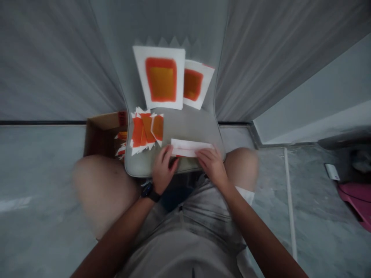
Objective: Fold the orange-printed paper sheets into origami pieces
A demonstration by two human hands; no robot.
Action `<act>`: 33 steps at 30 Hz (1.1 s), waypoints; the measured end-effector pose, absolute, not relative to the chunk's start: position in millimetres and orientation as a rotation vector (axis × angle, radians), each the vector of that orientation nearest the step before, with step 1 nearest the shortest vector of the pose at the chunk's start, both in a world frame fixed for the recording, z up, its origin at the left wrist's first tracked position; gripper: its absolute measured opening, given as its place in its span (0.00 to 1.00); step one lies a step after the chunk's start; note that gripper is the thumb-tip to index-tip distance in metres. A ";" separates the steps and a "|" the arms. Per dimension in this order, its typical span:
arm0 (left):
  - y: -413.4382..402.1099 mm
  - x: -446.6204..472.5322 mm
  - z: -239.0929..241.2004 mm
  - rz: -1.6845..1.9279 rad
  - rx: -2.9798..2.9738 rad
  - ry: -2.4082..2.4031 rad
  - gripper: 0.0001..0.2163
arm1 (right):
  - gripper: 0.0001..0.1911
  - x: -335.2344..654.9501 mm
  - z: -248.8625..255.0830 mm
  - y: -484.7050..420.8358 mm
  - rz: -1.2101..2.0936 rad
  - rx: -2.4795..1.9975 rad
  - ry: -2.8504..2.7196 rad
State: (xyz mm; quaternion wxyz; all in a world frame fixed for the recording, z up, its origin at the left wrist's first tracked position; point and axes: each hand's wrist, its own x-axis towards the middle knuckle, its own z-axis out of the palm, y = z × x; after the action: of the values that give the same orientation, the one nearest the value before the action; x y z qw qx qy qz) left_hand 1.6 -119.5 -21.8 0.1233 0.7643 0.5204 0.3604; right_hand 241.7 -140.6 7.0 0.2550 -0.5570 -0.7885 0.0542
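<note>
A folded white strip of paper [189, 147] with a thin red-orange edge lies along the front of the grey chair seat [188, 123]. My left hand [164, 168], with a dark watch on its wrist, grips the strip's left end. At the other end, the fingers of my right hand [212, 164] press and hold the paper. Several orange-and-red folded pieces with pointed white ends [146, 130] overlap on the left of the seat. Against the backrest lean two stacks of white sheets printed in red and orange, the larger stack [162, 79] partly covering the smaller stack [197, 83].
Left of the chair, a cardboard box [100, 133] holds more orange-and-white pieces. My knees flank the seat. Grey curtains [58, 65] hang behind. On the floor at right are a small white device [332, 172] with a cable and a pink plastic object [356, 200].
</note>
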 end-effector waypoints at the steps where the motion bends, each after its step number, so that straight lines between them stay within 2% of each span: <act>1: -120.3 2.5 -21.6 1.065 2.226 1.528 0.24 | 0.19 242.0 7.8 -140.3 0.145 -1.514 -2.143; 9: -124.5 5.3 -23.8 1.307 2.077 1.605 0.17 | 0.16 246.3 18.2 -126.0 0.084 -1.437 -2.139; 14: -123.3 4.6 -23.8 1.369 2.054 1.507 0.21 | 0.16 247.9 23.7 -116.5 0.036 -1.329 -2.197; 18: -122.7 4.4 -24.5 1.391 2.015 1.490 0.17 | 0.15 246.1 19.0 -114.4 -0.046 -1.287 -2.215; 23: -122.2 1.3 -25.4 1.258 2.142 1.469 0.06 | 0.15 239.4 9.0 -118.8 -0.177 -1.312 -2.178; 29: -121.9 -2.8 -22.9 1.021 2.404 1.231 0.09 | 0.20 239.0 4.2 -136.0 -0.150 -1.392 -2.150; 33: -120.9 -3.3 -18.6 0.913 2.431 1.252 0.10 | 0.20 251.6 -4.9 -146.5 -0.137 -1.438 -2.157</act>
State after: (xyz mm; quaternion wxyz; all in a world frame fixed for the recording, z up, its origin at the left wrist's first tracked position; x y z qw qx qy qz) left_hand -3.3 -120.9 -18.6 0.1289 0.8363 0.4305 0.3141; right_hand 251.6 -146.5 -4.9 0.2695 -0.5333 -0.8002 -0.0508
